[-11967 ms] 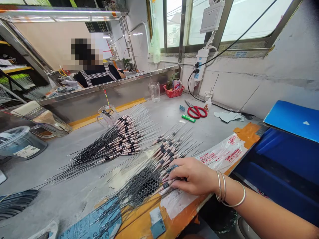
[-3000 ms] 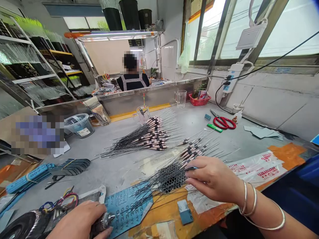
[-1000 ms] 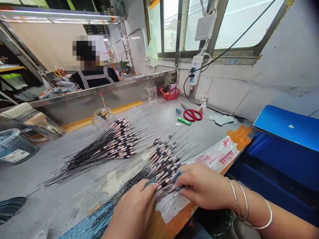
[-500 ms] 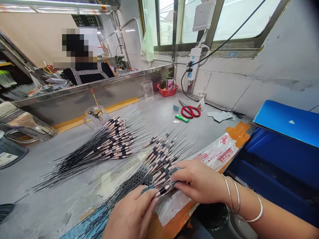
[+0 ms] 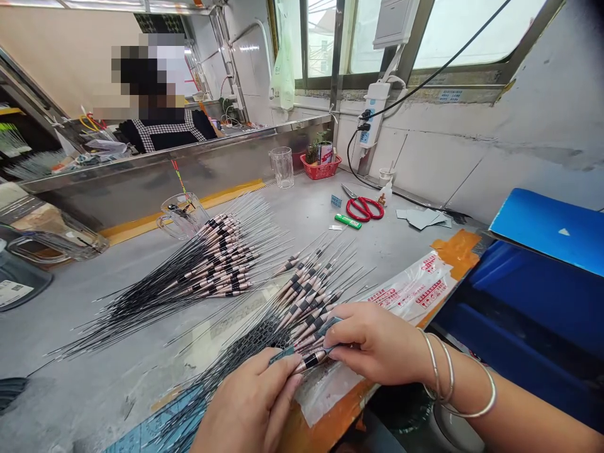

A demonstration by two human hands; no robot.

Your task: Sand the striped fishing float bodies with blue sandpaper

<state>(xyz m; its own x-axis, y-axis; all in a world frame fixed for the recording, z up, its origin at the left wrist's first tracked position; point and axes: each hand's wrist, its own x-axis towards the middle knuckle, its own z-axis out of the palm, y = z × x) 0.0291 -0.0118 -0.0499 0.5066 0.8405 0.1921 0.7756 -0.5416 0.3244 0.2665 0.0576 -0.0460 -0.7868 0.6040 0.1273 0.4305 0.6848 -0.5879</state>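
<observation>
A fishing float with a pale pink body and a black band lies between my hands, low in the middle of the head view. My left hand pinches its near end, with a small blue-grey sheet, like sandpaper, under the fingers. My right hand, wearing silver bangles, closes on the float's far end with a folded blue-grey piece. Just beyond lies a loose bunch of similar floats, their dark stems running under my left hand. Both fingertips partly hide the held float.
A larger pile of floats lies left of centre. Behind are a glass mug, red scissors, a green strip and a red basket. Plastic film covers the table edge. A blue box stands right; a person sits opposite.
The camera view has shifted slightly. Both hands keep their grip on the float, and a bit more of its black band shows between them.
</observation>
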